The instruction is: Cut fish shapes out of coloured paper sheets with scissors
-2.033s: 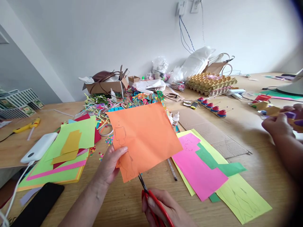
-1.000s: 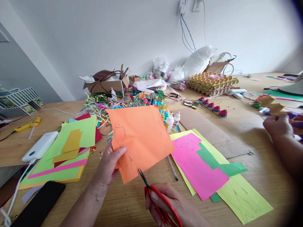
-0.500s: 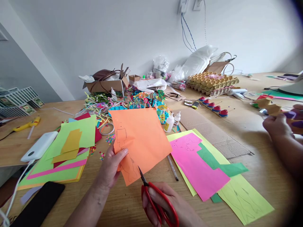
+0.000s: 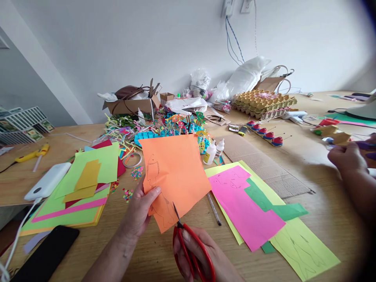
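My left hand (image 4: 143, 207) pinches the left edge of an orange sheet of paper (image 4: 179, 172), thumb on top. Pencil outlines, one of them fish-like, run down the sheet's left side. In my right hand (image 4: 202, 250) is a pair of scissors (image 4: 192, 248) with red handles and dark blades. The blades point up at the paper's lower edge; whether they are cutting into it I cannot tell. Just right of the orange sheet lies a pink sheet (image 4: 243, 207) with drawn shapes, over green paper (image 4: 288, 210) and a yellow-green sheet (image 4: 305, 250) with pencil outlines.
Stacked coloured paper (image 4: 96, 164), a white power bank (image 4: 48, 182) and a black phone (image 4: 48, 254) lie left. Glue bottles (image 4: 210, 152), a pencil (image 4: 214, 209) and cardboard (image 4: 258, 168) are right of centre. Egg trays (image 4: 264, 102) stand behind. Another person's hand (image 4: 346, 160) works at far right.
The orange sheet, held in my left hand, has shifted slightly right and tilted a little. The scissors have moved slightly left and up and point more upright.
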`<state>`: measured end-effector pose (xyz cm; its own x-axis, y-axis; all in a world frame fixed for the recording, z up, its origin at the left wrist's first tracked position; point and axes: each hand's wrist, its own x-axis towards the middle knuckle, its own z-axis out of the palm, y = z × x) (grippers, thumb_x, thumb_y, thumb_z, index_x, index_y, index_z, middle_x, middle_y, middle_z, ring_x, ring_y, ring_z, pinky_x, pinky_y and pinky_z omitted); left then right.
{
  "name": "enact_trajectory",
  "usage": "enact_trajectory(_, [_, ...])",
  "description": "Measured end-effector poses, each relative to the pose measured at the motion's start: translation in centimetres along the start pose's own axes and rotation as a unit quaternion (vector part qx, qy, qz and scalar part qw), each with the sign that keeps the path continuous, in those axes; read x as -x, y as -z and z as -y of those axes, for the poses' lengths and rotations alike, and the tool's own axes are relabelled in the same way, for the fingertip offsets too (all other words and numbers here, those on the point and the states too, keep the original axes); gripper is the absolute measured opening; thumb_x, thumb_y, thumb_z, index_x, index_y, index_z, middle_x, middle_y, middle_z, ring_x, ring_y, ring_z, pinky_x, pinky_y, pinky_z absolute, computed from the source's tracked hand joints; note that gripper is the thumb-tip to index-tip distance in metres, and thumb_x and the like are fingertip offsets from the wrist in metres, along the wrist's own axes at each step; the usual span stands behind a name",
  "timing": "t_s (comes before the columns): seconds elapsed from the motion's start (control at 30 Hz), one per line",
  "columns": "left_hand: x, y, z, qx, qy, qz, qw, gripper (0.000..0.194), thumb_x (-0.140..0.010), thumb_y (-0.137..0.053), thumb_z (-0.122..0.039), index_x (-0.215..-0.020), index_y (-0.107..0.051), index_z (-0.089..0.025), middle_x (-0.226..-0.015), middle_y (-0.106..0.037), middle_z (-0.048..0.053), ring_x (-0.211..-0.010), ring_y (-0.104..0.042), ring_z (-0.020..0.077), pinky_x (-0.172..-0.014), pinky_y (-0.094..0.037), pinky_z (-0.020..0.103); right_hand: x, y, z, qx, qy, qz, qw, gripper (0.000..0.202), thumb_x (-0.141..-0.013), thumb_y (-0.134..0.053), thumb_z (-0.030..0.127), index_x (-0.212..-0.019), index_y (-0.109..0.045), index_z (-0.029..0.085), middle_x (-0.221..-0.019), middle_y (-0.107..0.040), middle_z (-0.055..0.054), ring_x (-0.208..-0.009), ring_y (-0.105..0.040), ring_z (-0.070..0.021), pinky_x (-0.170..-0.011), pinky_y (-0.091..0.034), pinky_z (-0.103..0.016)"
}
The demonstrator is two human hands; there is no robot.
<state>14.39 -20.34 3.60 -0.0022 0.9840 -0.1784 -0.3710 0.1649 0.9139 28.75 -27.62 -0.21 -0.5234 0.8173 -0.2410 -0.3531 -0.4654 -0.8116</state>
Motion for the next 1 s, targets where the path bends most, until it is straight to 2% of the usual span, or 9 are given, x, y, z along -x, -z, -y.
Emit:
enact_trajectory(0.3, [-0.08,0.29,0.29,-0.011,0.01,0.004,1.0,0.034,-0.066,-0.068,-0.024,-0.098,-0.059,-0.02,-0.095,-0.07,0.005,-0.08,-0.066,0.0226,-0.057,-0.051,0.025,0.3,-0.21,-0.11,0.038,-0.036,-0.056,0.997,0.049,-0.075,-0.046,0.064,-0.068,-0.05,0.016,-0.036,-0.042,0.007,-0.03,-0.034,-0.0041,-0.032,-0.022,-0.015])
enact_trajectory(0.4, [-0.08,0.42,0.31,-0.008,0.017,0.008,1.0,0.033,-0.066,-0.068,-0.024,-0.098,-0.06,-0.019,-0.095,-0.07,0.006,-0.081,-0.066,0.0229,-0.057,-0.051,0.025,0.22,-0.18,-0.19,0.041,-0.038,-0.052,0.997,0.049,-0.075,-0.047,0.064,-0.065,-0.05,0.016,-0.033,-0.04,0.008,-0.027,-0.03,-0.0037,-0.029,-0.018,-0.015])
enact_trajectory(0.5, [-0.04,0.43,0.32,-0.006,0.021,0.015,1.0,0.033,-0.066,-0.069,-0.024,-0.098,-0.061,-0.018,-0.095,-0.07,0.006,-0.08,-0.066,0.0223,-0.061,-0.051,0.025,0.01,-0.08,-0.11,0.036,-0.035,-0.045,0.998,0.048,-0.075,-0.048,0.063,-0.066,-0.051,0.016,-0.034,-0.042,0.008,-0.027,-0.034,-0.0039,-0.03,-0.021,-0.015])
enact_trajectory(0.67, [0.32,0.05,0.47,0.003,0.038,0.027,0.999,0.05,-0.066,-0.069,-0.024,-0.115,-0.056,-0.02,-0.097,-0.07,0.007,-0.079,-0.066,0.0217,-0.065,-0.052,0.026,-0.22,0.04,0.09,0.022,-0.018,-0.023,0.999,0.049,-0.077,-0.046,0.062,-0.07,-0.054,0.014,-0.036,-0.045,0.007,-0.029,-0.038,-0.0046,-0.034,-0.025,-0.016])
enact_trajectory(0.87, [0.25,-0.07,0.96,0.012,0.039,0.038,0.998,0.059,-0.068,-0.067,-0.023,-0.125,-0.048,-0.024,-0.102,-0.07,0.005,-0.078,-0.066,0.0206,-0.064,-0.052,0.026,-0.15,0.04,0.13,0.043,-0.028,-0.049,0.998,0.053,-0.072,-0.046,0.068,-0.068,-0.051,0.015,-0.034,-0.042,0.008,-0.029,-0.035,-0.0043,-0.034,-0.024,-0.016])
enact_trajectory(1.0, [0.17,0.01,1.0,0.009,0.04,0.041,0.998,0.056,-0.07,-0.066,-0.024,-0.123,-0.05,-0.024,-0.101,-0.07,0.005,-0.077,-0.066,0.0205,-0.063,-0.052,0.026,-0.15,0.09,-0.07,0.055,-0.034,-0.062,0.996,0.052,-0.071,-0.047,0.068,-0.063,-0.048,0.016,-0.032,-0.04,0.008,-0.026,-0.031,-0.0033,-0.03,-0.017,-0.015])
